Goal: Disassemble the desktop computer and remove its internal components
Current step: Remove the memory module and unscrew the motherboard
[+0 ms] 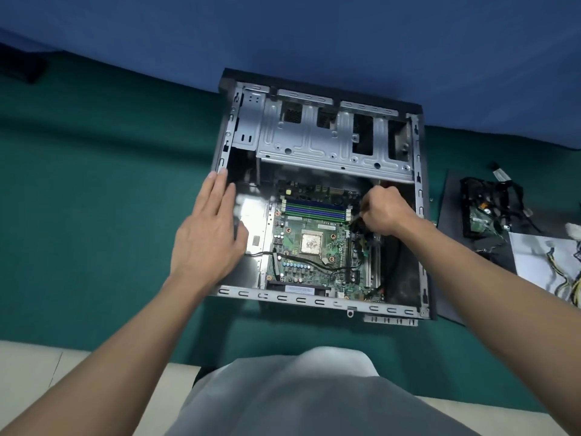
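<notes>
The open computer case point(314, 302) lies on the green mat point(94, 190). The left hand point(207, 234) rests flat on its left wall, fingers straight. The right hand point(383, 210) curls around a black part point(358, 223) (cable or plug, unclear) beside the motherboard point(301, 272).

Motherboard point(295, 225) print — nothing legible

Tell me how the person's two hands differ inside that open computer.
The left hand lies flat with straight fingers at the left side of the computer case, beside the motherboard; the right hand is curled tight. The left hand holds nothing, while the right hand pinches a dark part at the motherboard's right edge; what that part is I cannot tell. Both hands reach into the open case.
</notes>
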